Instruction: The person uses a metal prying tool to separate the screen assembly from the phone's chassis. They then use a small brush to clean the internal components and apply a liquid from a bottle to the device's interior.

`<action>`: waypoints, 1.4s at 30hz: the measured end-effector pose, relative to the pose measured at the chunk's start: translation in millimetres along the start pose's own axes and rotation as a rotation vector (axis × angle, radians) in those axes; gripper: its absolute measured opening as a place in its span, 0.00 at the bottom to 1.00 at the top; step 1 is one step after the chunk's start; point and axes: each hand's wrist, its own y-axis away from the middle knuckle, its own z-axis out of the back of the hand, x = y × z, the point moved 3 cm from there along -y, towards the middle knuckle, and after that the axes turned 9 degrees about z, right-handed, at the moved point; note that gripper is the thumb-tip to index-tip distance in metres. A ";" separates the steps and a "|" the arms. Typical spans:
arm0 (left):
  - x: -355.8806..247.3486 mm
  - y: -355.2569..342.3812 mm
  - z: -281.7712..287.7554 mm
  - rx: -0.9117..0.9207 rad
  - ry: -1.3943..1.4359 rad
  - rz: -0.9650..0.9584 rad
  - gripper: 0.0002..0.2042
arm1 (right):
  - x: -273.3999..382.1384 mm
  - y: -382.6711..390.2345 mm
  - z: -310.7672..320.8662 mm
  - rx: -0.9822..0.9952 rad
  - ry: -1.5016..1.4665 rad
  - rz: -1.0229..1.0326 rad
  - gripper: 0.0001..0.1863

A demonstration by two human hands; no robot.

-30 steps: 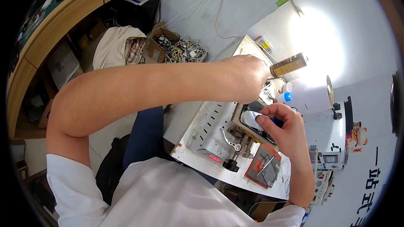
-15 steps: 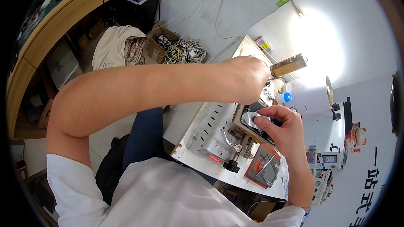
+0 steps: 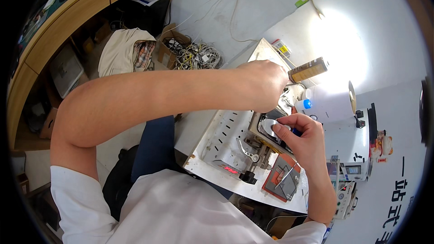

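My right hand [image 3: 300, 138] pinches a round silver disc [image 3: 270, 127] between thumb and fingers, over the dark top plate of a white slotted bench machine [image 3: 228, 129]. My left arm reaches across from the left, and its hand [image 3: 264, 83] is bent into a fist above the machine's far part. Its fingertips, and whatever they hold, are hidden behind the knuckles. Just beyond that fist is a brown and yellow can [image 3: 309, 69]. A silver lever [image 3: 247, 151], a black knob [image 3: 247, 177] and a red digital display [image 3: 231, 169] are on the machine's near side.
On the bench's near right lies a dark pad with an orange edge [image 3: 281, 180], a thin metal tool across it. A large white roll [image 3: 330, 101] and a blue-capped bottle [image 3: 304, 104] stand beyond my right hand. Tangled cables [image 3: 199, 56] lie on the floor by the wall.
The silver disc has turned slightly in my right fingers and now shows a brighter, rounder face. Both hands stay almost in place.
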 end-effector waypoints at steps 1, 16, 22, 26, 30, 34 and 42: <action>0.8 -0.7 -0.7 -0.002 0.001 0.003 0.10 | -0.3 -0.6 -0.1 -0.005 0.004 0.011 0.14; -3.4 2.4 1.3 -0.018 -0.011 0.009 0.10 | 12.1 -6.3 -4.6 0.007 0.061 0.074 0.13; -9.0 3.9 7.1 0.012 -0.017 -0.017 0.12 | 6.9 8.1 15.7 -0.077 0.082 0.072 0.12; -4.3 2.8 11.7 0.026 -0.096 -0.023 0.14 | -13.5 40.8 62.5 -0.326 -0.093 0.004 0.08; -3.3 2.5 22.1 0.019 0.000 0.083 0.14 | -111.1 92.9 85.2 -0.683 -0.180 -0.070 0.09; 11.4 5.9 27.3 0.034 0.104 0.196 0.12 | -220.6 140.8 26.3 -0.610 -0.169 -0.305 0.10; 183.8 86.5 -35.3 0.022 0.420 0.520 0.07 | -216.9 123.8 -2.4 -0.642 0.462 -0.048 0.08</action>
